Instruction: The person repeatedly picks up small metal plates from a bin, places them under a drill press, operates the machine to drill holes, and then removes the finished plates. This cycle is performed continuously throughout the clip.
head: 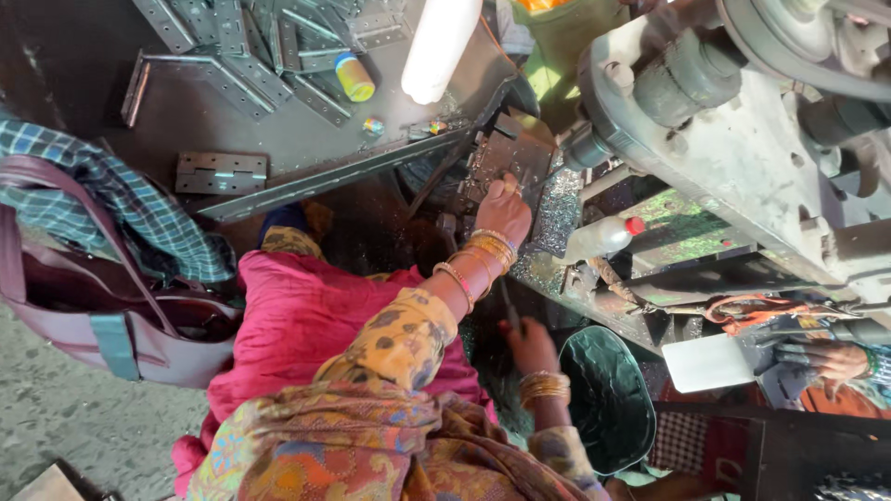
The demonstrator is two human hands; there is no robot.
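Left hand [504, 211] presses a stiff, sharp-edged metal hinge plate [513, 148] flat (grip by its edges); right hand [529, 345] pinches a thin tool [510, 308].

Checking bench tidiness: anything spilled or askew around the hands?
Yes. Glittering metal shavings litter the machine bed beside the left hand. A plastic bottle lies on its side there, and hinge plates sit in a loose heap on the table.

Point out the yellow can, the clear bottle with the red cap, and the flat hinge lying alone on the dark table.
yellow can [355, 78], head view, its side.
clear bottle [599, 237], head view, its body.
flat hinge [221, 173], head view, its middle.
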